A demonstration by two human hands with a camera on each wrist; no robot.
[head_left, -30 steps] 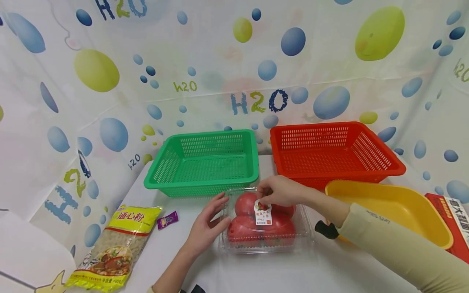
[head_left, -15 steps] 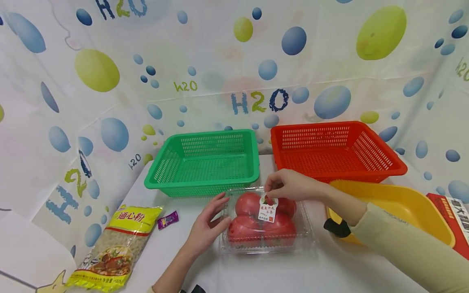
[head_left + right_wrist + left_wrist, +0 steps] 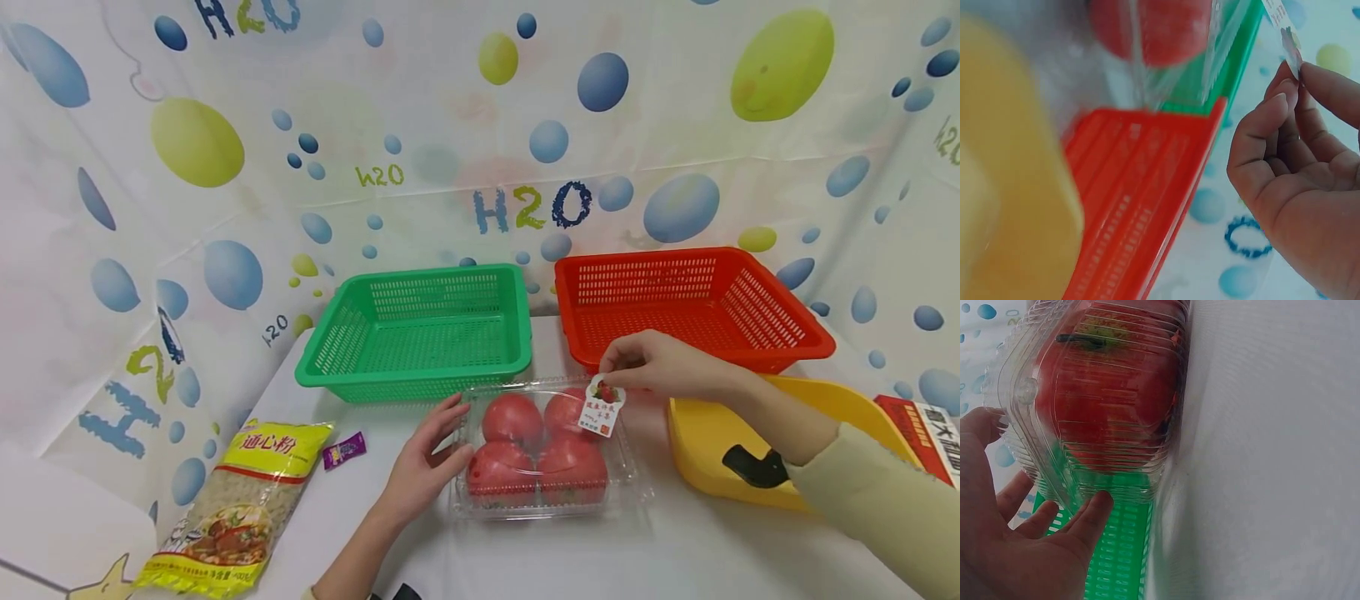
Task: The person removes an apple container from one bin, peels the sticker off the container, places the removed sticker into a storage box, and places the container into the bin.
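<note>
A clear plastic clamshell box (image 3: pixel 551 508) with several red apples (image 3: pixel 512 418) stands on the white table. My left hand (image 3: pixel 427 458) rests against the box's left side with fingers extended; in the left wrist view its fingertips (image 3: pixel 1102 501) touch the clear rim, and one apple (image 3: pixel 1110 394) shows its stem through the plastic. Over the box's back right corner, my right hand (image 3: pixel 667 367) pinches a small white label (image 3: pixel 602 407) with a red fruit picture by its top. The right wrist view shows the label (image 3: pixel 1285 28) between thumb and fingertip, its lower end cut off.
Behind the box stand a green basket (image 3: pixel 420 387) and a red basket (image 3: pixel 675 362). A yellow tub (image 3: pixel 697 467) is at the right, with a red printed package (image 3: pixel 918 433) beyond it. At the left lie a pasta bag (image 3: pixel 247 492) and a small purple packet (image 3: pixel 344 450).
My right hand has moved right and slightly up from the middle of the lid, carrying the label off the apples' front. My left hand and the box have stayed in place.
</note>
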